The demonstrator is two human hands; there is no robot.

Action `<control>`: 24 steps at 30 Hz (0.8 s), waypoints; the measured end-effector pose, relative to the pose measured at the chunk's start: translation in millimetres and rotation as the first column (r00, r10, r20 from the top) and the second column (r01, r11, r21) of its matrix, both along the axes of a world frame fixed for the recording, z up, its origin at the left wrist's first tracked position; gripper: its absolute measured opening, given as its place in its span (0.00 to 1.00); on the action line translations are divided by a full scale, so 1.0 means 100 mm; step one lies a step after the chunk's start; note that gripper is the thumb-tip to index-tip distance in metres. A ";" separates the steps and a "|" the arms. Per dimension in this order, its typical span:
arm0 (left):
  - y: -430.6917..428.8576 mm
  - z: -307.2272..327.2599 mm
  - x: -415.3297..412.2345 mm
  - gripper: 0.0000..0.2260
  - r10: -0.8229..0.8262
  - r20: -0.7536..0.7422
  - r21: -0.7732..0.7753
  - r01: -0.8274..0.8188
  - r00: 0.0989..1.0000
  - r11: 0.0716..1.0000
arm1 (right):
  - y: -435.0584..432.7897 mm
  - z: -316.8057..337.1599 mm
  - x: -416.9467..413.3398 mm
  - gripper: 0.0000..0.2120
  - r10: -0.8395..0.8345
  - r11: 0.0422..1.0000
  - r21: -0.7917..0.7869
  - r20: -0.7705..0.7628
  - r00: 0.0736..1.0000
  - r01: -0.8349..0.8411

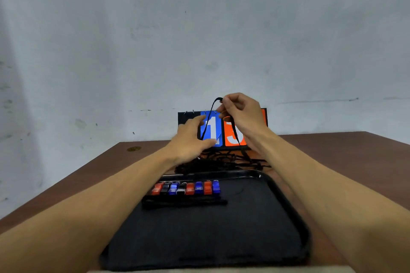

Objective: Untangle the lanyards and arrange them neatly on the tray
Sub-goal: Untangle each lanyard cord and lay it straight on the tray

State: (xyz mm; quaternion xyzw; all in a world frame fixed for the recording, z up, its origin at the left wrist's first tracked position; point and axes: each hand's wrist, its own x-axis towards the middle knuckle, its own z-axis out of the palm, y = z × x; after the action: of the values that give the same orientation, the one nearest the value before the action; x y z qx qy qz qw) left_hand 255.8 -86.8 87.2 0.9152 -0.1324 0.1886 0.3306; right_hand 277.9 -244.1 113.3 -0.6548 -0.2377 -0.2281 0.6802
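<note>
A tangled heap of black lanyards (224, 160) lies on the brown table just beyond the black tray (286, 201). My right hand (240, 113) pinches the top of one black lanyard loop (209, 121) and holds it up above the heap. My left hand (192, 139) hovers beside the hanging cord with fingers relaxed and spread, holding nothing. On the tray's far part, several whistles (187, 188) in red, blue and black lie in a row, their black cords (184, 203) laid straight in front of them.
A flip scoreboard (213, 128) with a blue 1 and an orange digit stands behind the heap, against a grey wall. A small round brass fitting (134, 148) sits in the table at the far left. A pale cloth strip (221, 270) edges the bottom.
</note>
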 end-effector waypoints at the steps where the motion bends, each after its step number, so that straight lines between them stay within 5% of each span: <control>1: -0.05 0.04 -0.02 0.31 -0.021 -0.018 -0.006 0.021 1.000 1.000 | -0.01 0.05 -0.07 0.05 0.020 1.000 0.014 0.004 1.000 -0.021; 7: -0.24 0.15 -0.23 0.04 -0.048 -0.111 0.160 0.065 0.993 0.985 | -0.19 0.29 -0.42 0.04 0.081 0.982 0.173 -0.020 0.996 -0.077; 12: -0.22 0.12 -0.36 0.07 -0.017 -0.181 0.163 0.047 0.983 0.985 | -0.39 0.34 -0.58 0.05 0.076 0.947 0.319 -0.085 0.993 -0.045; 16: -0.21 0.21 -0.47 0.09 -0.053 -0.172 0.008 0.055 0.984 0.998 | -0.54 0.34 -0.67 0.05 0.029 0.936 0.351 -0.138 0.990 0.021; 24: -0.38 0.64 -0.80 0.09 -0.116 -0.054 -0.149 0.106 0.992 0.983 | -0.58 0.13 -0.74 0.06 -0.055 0.996 0.048 -0.264 0.963 0.071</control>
State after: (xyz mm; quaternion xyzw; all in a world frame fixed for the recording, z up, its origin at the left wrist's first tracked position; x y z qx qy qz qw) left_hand 175.3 -125.1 151.1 0.8853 -0.1587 0.1503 0.4106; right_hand 204.4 -302.3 126.8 -0.6668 -0.1180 -0.1676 0.7165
